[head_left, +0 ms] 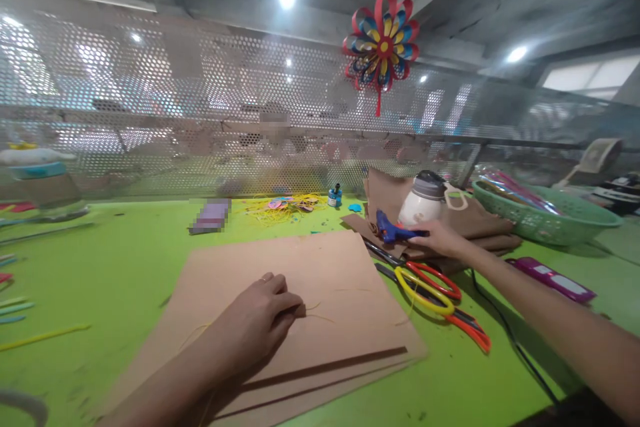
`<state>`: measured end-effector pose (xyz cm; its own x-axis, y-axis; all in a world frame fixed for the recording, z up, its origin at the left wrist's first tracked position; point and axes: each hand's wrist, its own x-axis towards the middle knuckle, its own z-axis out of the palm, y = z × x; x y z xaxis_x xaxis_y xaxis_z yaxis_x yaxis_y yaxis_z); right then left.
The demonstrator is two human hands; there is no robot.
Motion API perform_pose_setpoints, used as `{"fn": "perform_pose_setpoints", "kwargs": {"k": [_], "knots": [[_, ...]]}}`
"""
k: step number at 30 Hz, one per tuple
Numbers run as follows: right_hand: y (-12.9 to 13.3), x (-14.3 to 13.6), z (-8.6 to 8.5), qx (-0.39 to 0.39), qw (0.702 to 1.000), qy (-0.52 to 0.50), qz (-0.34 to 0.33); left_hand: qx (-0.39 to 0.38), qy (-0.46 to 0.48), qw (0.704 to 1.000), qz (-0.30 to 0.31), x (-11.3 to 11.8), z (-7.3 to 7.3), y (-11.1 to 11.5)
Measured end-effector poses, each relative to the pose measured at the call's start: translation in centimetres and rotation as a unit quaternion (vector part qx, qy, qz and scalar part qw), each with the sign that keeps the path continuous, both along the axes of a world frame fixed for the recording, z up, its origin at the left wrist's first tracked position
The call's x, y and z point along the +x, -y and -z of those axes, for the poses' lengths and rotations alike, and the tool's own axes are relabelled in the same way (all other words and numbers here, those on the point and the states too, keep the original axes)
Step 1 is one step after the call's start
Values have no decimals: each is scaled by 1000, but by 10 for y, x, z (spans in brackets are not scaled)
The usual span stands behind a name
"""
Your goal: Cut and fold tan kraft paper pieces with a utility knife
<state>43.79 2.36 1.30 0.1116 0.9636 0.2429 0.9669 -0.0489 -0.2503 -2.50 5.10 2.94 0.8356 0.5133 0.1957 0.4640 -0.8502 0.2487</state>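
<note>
My left hand [267, 314] rests over a large sheet of brown card [325, 260], its fingers pinched together at a small brown piece [301, 310]. Thin yellow strands [320, 318] lie on the card beside the fingertips. At the right, my right hand [436, 240] is closed on the handle of a blue glue gun [393, 230], beside folded brown material [480, 224] and a white bottle with a dark lid [423, 199]. Scissors with yellow handles [425, 292] and others with red handles [440, 280] lie just below it.
A black cord [510, 330] crosses the right side of the green table [120, 287]. Farther right are a magenta case [553, 279] and a green basket [545, 217]. Tangled yellow strands [270, 209] and a small blue bottle [335, 197] stand at the back.
</note>
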Motion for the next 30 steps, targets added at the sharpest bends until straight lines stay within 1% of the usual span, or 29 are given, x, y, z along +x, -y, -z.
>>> {"fn": "perform_pose_setpoints", "kwargs": {"k": [3, 5, 8, 10, 11, 13, 15, 16, 17, 18, 19, 20, 22, 24, 26, 30], "knots": [[-4, -5, 11, -35, 999, 19, -5, -2, -1, 1000, 1, 0, 0, 0], [-3, -6, 12, -40, 999, 34, -3, -4, -2, 1000, 2, 1, -1, 1], [0, -9, 3, -29, 998, 55, 0, -3, -4, 1000, 3, 1, -3, 1], [7, -17, -9, -3, 998, 66, 5, -1, -7, 1000, 4, 1, -4, 2], [12, -26, -16, 13, 997, 70, 6, 1, -11, 1000, 5, 1, -4, 2], [29, -54, -31, 39, 997, 73, -7, 2, -20, 1000, 8, 1, -5, 3], [52, -95, -45, 37, 995, 66, -70, 1, -29, 999, 14, 2, -7, 3], [65, -118, -51, 30, 990, 64, -120, 1, -31, 999, 16, 2, -7, 3], [77, -142, -55, 17, 978, 77, -195, 2, -33, 999, 17, 3, -8, 3], [89, -164, -58, 5, 963, 89, -255, 4, -36, 999, 17, 4, -10, 4], [98, -184, -58, 4, 950, 98, -295, 5, -41, 999, 17, 5, -11, 4], [105, -201, -56, -5, 941, 107, -320, 7, -48, 999, 18, 5, -13, 6], [112, -223, -48, -3, 936, 122, -330, 9, -61, 998, 21, 5, -17, 9], [111, -234, -37, 4, 937, 135, -323, 12, -69, 997, 24, 4, -21, 12], [107, -240, -28, 10, 938, 140, -317, 13, -73, 997, 26, 2, -23, 14], [98, -247, -21, 11, 942, 134, -306, 3, -96, 995, 19, -3, -28, 15]]}}
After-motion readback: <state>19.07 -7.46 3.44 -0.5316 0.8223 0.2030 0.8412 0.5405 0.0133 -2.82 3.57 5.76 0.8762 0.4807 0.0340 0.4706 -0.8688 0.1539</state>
